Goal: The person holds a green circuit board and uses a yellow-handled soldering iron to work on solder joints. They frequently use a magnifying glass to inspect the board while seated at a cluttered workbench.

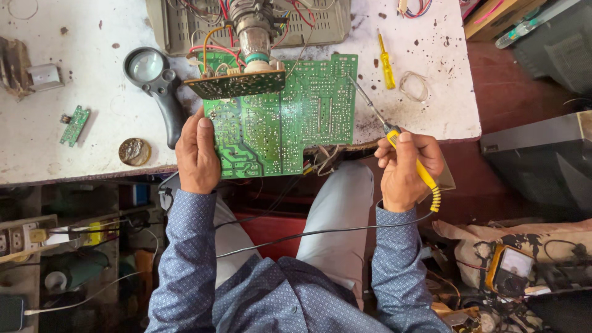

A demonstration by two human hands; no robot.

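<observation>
Green circuit board (pixel 290 117) under left hand (pixel 197 154), soldering iron (pixel 394 139) in right hand (pixel 407 169).

A yellow meter (pixel 509 269) with a pale, square dial window sits low on the right. The dark corner of a phone (pixel 10 312) screen shows at the bottom left.

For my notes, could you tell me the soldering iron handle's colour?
Yellow handle, clearest in the head view.
</observation>
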